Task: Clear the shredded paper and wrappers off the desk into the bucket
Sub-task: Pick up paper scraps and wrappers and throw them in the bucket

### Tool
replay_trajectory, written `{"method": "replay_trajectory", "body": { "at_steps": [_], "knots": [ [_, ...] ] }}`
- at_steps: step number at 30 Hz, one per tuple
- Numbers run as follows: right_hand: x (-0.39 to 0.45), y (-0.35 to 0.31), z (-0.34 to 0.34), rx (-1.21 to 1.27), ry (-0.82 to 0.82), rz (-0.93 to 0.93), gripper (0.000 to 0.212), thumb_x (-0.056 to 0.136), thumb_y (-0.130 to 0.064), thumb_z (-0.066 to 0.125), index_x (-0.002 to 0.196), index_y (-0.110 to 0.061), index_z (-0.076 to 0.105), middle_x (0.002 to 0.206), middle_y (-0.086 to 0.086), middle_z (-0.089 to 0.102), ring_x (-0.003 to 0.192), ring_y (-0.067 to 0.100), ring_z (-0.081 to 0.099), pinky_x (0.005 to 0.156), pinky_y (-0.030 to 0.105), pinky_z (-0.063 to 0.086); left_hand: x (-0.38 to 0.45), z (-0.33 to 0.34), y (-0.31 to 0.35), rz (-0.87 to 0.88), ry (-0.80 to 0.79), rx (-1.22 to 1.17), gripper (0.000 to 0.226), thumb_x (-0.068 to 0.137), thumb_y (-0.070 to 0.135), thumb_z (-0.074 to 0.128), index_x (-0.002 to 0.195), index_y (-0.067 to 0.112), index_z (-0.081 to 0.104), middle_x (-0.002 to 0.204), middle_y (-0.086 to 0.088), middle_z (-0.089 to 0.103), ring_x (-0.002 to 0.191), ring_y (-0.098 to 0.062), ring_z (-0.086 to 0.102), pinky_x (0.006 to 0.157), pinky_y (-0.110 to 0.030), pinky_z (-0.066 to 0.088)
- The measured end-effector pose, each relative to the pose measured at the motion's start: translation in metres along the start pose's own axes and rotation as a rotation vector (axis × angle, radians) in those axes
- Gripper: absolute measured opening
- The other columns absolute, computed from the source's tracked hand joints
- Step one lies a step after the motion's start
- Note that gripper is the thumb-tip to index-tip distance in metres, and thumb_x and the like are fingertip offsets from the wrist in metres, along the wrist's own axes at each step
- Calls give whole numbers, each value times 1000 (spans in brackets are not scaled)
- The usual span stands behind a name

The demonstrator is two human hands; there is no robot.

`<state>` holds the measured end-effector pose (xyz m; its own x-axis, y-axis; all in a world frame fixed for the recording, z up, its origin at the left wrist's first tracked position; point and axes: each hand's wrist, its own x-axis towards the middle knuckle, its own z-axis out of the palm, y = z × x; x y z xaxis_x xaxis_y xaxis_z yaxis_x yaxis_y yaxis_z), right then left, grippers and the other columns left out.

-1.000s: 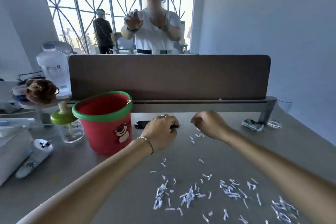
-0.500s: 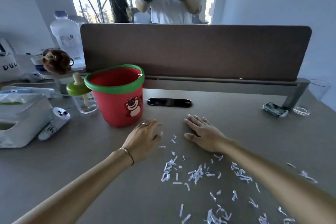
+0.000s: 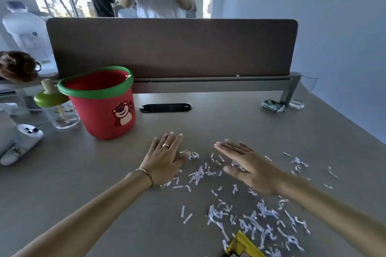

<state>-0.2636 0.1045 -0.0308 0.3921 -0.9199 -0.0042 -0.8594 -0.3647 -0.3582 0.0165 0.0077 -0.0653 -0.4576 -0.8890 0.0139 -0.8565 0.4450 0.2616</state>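
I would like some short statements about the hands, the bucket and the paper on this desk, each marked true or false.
1. Both hands lie flat with straight fingers. True: left hand, right hand.
2. The bucket lies tipped on its side. False: it stands upright.
3. Shredded paper is scattered on the desk. True.
4. The yellow wrapper is inside the bucket. False: it lies on the desk at the near edge.
5. The right hand wears a ring. False: the left one does.
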Motion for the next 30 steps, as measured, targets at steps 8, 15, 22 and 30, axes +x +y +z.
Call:
{"method": "replay_trajectory", "body": {
  "at_steps": [8, 15, 22, 30],
  "knots": [
    [-119, 74, -2, -178, 229, 498, 83, 88, -81, 0, 161, -43, 12, 171, -14, 0, 157, 5, -6, 128, 38, -2, 19, 23, 88, 303, -44, -56, 80, 96, 71, 12, 163, 27, 5, 171, -1, 7, 157, -14, -2, 127, -36, -4],
    [-113, 76, 3, -65, 176, 658, 89, 82, -82, 0, 161, -42, 4, 172, -3, -4, 158, 14, -7, 127, 40, -6, -3, 23, 115, 457, -127, -221, 70, 99, 65, 18, 160, 30, 21, 167, 4, 25, 155, -9, 10, 127, -34, 6],
    [-44, 4, 27, -14, 73, 285, 82, 86, -81, 1, 160, -45, 9, 171, -11, 1, 156, 8, -9, 125, 32, -10, -47, 5, 96, 428, -106, -329, 54, 104, 58, 29, 155, 39, 30, 156, 11, 45, 133, -10, 52, 111, -39, 43],
    [-72, -26, 17, 213, 51, 118, 58, 101, -65, 32, 156, -56, 12, 166, -32, 2, 150, -14, -1, 126, 30, 4, -67, 14, 72, 226, 2, -61, 64, 104, 61, 22, 160, 31, 17, 170, 0, 14, 157, -15, 3, 128, -39, 3]
  ]
}}
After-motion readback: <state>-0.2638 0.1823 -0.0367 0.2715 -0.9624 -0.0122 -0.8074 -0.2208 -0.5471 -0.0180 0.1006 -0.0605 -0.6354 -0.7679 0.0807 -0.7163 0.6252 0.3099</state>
